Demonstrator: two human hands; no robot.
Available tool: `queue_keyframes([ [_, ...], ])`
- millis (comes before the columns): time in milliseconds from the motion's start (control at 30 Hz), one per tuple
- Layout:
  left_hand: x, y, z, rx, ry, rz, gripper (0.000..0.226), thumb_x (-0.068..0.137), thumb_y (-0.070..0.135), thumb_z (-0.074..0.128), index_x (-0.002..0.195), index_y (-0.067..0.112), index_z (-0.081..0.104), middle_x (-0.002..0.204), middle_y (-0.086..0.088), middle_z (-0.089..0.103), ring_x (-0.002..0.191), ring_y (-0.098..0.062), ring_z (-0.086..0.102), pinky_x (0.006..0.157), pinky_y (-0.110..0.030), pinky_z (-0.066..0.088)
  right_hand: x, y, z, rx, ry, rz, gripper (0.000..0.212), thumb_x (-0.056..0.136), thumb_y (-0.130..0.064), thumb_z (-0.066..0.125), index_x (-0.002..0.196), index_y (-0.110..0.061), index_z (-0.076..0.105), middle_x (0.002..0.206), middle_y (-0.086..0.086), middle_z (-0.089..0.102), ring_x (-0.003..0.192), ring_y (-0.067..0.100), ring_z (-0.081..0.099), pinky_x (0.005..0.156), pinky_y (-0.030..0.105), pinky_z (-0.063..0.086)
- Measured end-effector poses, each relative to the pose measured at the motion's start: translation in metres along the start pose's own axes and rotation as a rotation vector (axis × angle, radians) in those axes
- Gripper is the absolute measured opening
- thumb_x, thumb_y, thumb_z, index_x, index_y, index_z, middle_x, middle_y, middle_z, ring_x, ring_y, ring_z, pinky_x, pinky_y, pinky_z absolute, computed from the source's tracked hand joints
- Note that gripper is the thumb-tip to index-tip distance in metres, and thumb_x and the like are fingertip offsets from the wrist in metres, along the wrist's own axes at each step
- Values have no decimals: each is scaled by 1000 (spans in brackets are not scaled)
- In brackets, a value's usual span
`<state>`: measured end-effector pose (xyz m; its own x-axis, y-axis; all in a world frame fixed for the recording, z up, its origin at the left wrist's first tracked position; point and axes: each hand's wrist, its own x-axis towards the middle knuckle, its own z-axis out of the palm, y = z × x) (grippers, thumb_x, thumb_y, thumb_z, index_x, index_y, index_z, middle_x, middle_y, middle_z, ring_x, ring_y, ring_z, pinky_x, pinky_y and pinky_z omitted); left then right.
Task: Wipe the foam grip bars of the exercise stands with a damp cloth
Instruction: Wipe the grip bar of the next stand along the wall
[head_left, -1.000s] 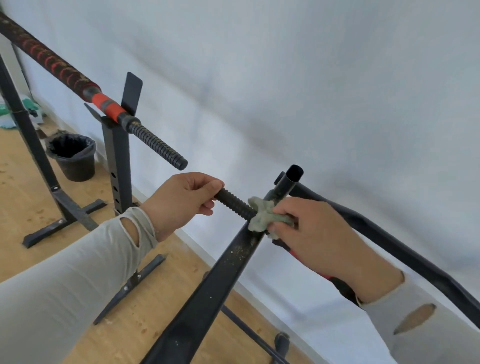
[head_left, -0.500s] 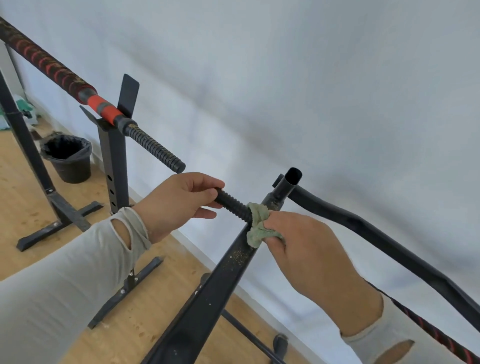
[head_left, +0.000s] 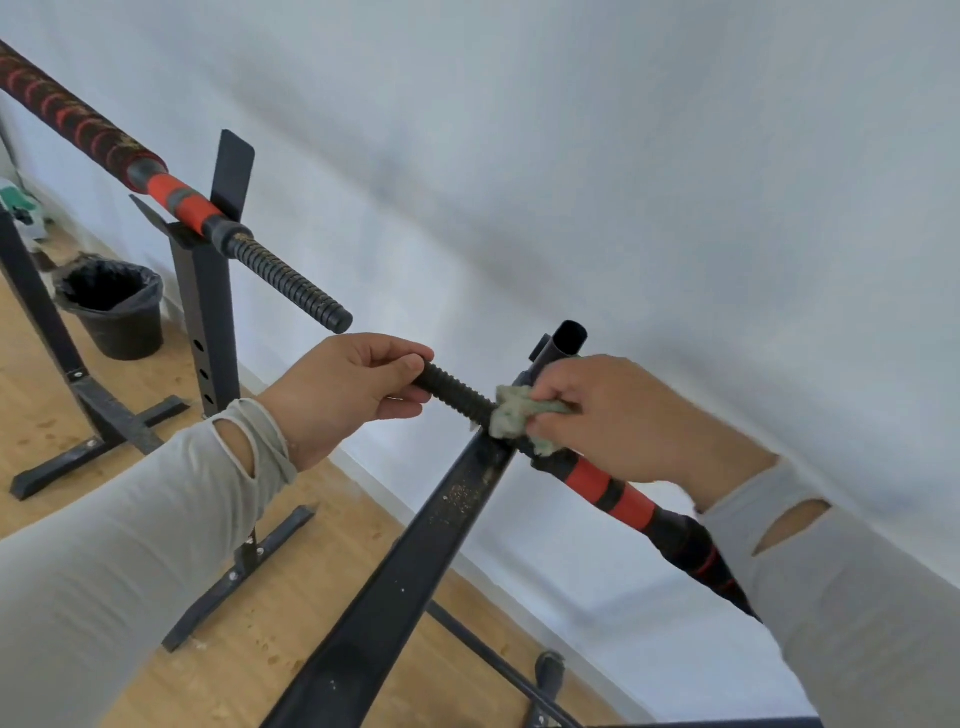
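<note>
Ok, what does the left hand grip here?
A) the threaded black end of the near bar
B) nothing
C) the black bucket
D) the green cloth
A: the left hand curls round the threaded black end of the near bar, while the right hand pinches the crumpled pale green cloth against it.

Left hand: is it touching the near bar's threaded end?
Touching. The head view shows the left hand curled round the threaded end, its tip hidden inside the fist.

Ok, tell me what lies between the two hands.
Head view: a bare stretch of threaded bar end runs from the left hand to the cloth in the right hand.
</note>
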<state>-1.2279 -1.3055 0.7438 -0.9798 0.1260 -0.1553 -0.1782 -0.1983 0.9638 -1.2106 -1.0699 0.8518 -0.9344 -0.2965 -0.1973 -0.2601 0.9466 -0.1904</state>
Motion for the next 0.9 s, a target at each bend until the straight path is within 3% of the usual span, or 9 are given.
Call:
queue_keyframes([
  [200, 0, 1, 0, 11, 9, -9, 16, 98, 11, 61, 108, 7, 73, 98, -12, 77, 88, -21, 74, 78, -30, 62, -21, 23, -7, 284, 348, 92, 10, 93, -36, 69, 89, -28, 68, 87, -7, 74, 78, 12, 69, 74, 33, 55],
  [267, -1, 2, 1, 15, 13, -12, 16, 98, 12, 61, 107, 7, 73, 98, -14, 77, 88, -21, 74, 79, -30, 62, -27, 14, 6, 304, 327, 31, 4, 92, -34, 69, 88, -33, 67, 86, -18, 72, 80, 2, 68, 76, 27, 52],
  [333, -1, 3, 1, 28, 16, -15, 16, 97, 14, 62, 106, 7, 74, 97, -15, 77, 88, -23, 74, 78, -29, 62, -35, 3, 23, 185, 217, -36, 12, 95, -27, 66, 92, -38, 65, 78, -28, 65, 75, -7, 61, 69, 12, 40],
  [367, -1, 3, 2, 30, 15, -18, 17, 97, 16, 63, 106, 8, 74, 96, -16, 77, 88, -24, 74, 78, -29, 62, -37, 1, 31, 73, 184, -49, 8, 97, -29, 62, 99, -36, 65, 79, -24, 63, 74, -3, 59, 66, 12, 36],
  [500, -1, 2, 1, 19, 26, -27, 16, 95, 19, 66, 102, 9, 76, 91, -16, 77, 83, -22, 74, 76, -28, 62, -32, -10, 39, -221, 192, -86, 17, 103, -34, 53, 117, -31, 63, 109, -11, 70, 93, 17, 66, 81, 24, 52],
  [567, 0, 2, 1, 34, 35, -29, 18, 95, 22, 67, 99, 9, 77, 88, -15, 76, 80, -22, 73, 75, -28, 62, -24, -23, 39, -339, 179, -193, 17, 100, -23, 60, 117, -26, 63, 116, -4, 70, 98, 24, 69, 87, 36, 57],
  [667, 1, 2, 3, 49, 42, -28, 22, 95, 26, 66, 96, 7, 77, 85, -14, 76, 77, -22, 72, 76, -30, 62, -8, -46, 41, -338, 156, -296, 28, 93, -18, 69, 119, -24, 63, 118, -2, 68, 101, 25, 68, 96, 40, 55],
  [800, 0, 0, 4, 69, 20, -28, 34, 96, 34, 62, 98, 3, 76, 94, -19, 76, 83, -25, 71, 75, -29, 62, 24, -72, 51, -318, 322, -309, 26, 82, -8, 72, 103, -20, 65, 85, -4, 63, 65, 19, 51, 60, 32, 45],
  [900, -1, 0, 5, 132, 49, -7, 35, 97, 36, 60, 95, 4, 76, 88, -16, 76, 75, -23, 68, 70, -29, 61, 26, -64, 56, -301, 336, -315, 25, 81, -5, 72, 99, -21, 65, 84, -6, 64, 65, 19, 58, 58, 31, 48],
])
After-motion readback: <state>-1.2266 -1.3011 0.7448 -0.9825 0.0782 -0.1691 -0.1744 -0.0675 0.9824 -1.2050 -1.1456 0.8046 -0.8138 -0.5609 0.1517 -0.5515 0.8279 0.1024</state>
